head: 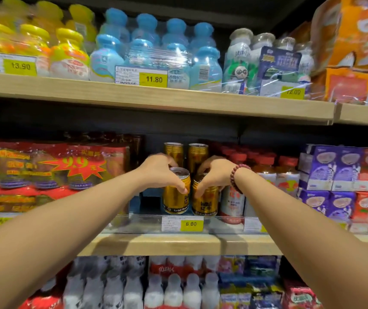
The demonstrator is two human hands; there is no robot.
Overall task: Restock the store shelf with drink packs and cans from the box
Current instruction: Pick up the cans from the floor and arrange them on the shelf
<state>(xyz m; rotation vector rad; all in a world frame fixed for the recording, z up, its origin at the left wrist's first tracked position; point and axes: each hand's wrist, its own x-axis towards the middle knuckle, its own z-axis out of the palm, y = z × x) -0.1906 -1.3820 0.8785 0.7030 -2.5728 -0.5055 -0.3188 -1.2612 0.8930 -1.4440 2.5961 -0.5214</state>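
Four gold cans stand in a two-by-two block at the centre of the middle shelf [156, 244].

Left hand [163, 172] comes over the top of the left front can [175, 198]. Its fingers curl round the rim and the thumb runs down the can's right side, so it is holding the can. Right hand [214, 175] does the same on the right front can [205, 202], fingers wrapped over the top, thumb on the left side. Front cans are upright and just beside each other, with the thumbs nearly meeting at the seam between them. Rear cans [174, 152] stand directly behind, tops showing above the hands.

Edges: a clear plastic rail [134, 224] runs along the shelf's front lip. Both front cans have their bases just behind it. A price tag [191, 224] reading 6.00 is fixed to the rail below the cans. The upper shelf [156, 99] is well above the can tops, with dark open headroom between.

Room: there is a narrow open slot left of the left front can, between it and the red shrink-wrapped packs [44, 175]. The right side is tight. Red-capped bottles [234, 201] stand just beside the right front can, partly hidden by the right wrist and its beaded bracelet [238, 177]. Beyond them are purple cartons [330, 170], stacked in two tiers.

Above: yellow-capped bottles [33, 41] and blue-capped bottle packs [156, 52]. Below: white bottles [178, 291], blurred.
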